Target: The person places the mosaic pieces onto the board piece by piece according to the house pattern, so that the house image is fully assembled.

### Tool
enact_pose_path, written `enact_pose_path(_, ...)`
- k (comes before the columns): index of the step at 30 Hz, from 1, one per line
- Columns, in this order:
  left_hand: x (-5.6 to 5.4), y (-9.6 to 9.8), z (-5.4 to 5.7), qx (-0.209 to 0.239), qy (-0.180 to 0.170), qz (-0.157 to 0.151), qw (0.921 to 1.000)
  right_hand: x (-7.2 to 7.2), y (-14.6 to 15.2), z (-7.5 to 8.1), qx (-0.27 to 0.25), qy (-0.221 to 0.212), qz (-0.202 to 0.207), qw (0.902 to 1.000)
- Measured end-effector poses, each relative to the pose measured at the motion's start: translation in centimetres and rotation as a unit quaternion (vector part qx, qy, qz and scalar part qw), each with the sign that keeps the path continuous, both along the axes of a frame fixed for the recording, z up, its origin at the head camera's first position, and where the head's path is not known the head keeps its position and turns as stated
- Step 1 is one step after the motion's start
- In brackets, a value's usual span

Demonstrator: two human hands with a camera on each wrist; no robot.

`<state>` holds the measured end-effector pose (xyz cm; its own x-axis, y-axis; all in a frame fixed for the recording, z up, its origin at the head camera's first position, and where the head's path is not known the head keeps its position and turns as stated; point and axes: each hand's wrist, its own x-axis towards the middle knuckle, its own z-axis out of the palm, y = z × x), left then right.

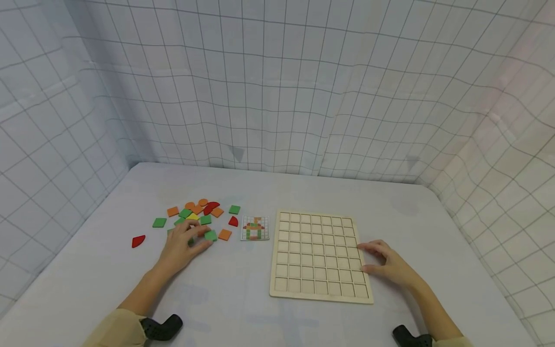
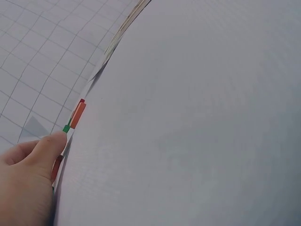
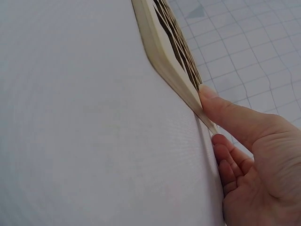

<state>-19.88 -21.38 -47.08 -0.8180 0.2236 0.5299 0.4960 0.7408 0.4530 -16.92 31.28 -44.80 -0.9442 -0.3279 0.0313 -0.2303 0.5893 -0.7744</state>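
In the head view my left hand [image 1: 182, 243] is low over the scattered tiles, its thumb and forefinger pinching a green square tile [image 1: 210, 235] by opposite sides. The left wrist view has a green edge [image 2: 66, 128] at the fingertips. My right hand [image 1: 390, 265] rests at the right edge of a pale wooden grid board [image 1: 321, 297], thumb and fingertips touching the rim. In the right wrist view the thumb lies against the board's edge [image 3: 164, 61]. Between tiles and board lies a small pattern card [image 1: 255, 228] with a coloured figure on a grid.
Around the left hand lie green squares [image 1: 159, 222], orange squares [image 1: 225, 234], orange round tiles [image 1: 203, 202], a yellow tile [image 1: 193, 217] and red curved tiles [image 1: 138, 241], some overlapping. White checked curtains [image 1: 277, 96] enclose the white table [image 1: 234, 299] at the back and sides.
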Motion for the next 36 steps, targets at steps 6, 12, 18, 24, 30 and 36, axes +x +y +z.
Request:
enact_pose_path(6, -0.1, 0.5, 0.5, 0.018, 0.008, 0.005, 0.9998, 0.0, 0.0, 0.0, 0.000, -0.005, -0.004, 1.0000)
enact_pose_path(12, -0.5, 2.7, 1.7, 0.033, 0.014, -0.011, 0.9993, 0.0, 0.0, 0.1, 0.007, -0.003, -0.009, 0.9999)
enact_pose_path(18, -0.6, 5.8, 2.4, 0.030, 0.006, -0.040, 0.9987, 0.0, 0.1, 0.1, 0.002, -0.008, -0.007, 0.9999)
enact_pose_path(24, -0.8, 9.4, 2.4, 0.034, 0.005, -0.085, 0.9958, 0.0, 0.2, 0.1, 0.004, -0.012, -0.010, 0.9999)
enact_pose_path(30, -0.6, 13.3, 2.2, 0.055, 0.008, -0.137, 0.9889, 0.0, 0.1, 0.2, -0.001, -0.009, -0.004, 1.0000)
enact_pose_path(36, -0.2, 17.2, 2.2, 0.031, 0.005, -0.162, 0.9863, -0.1, -0.1, 0.2, -0.001, -0.004, -0.004, 1.0000)
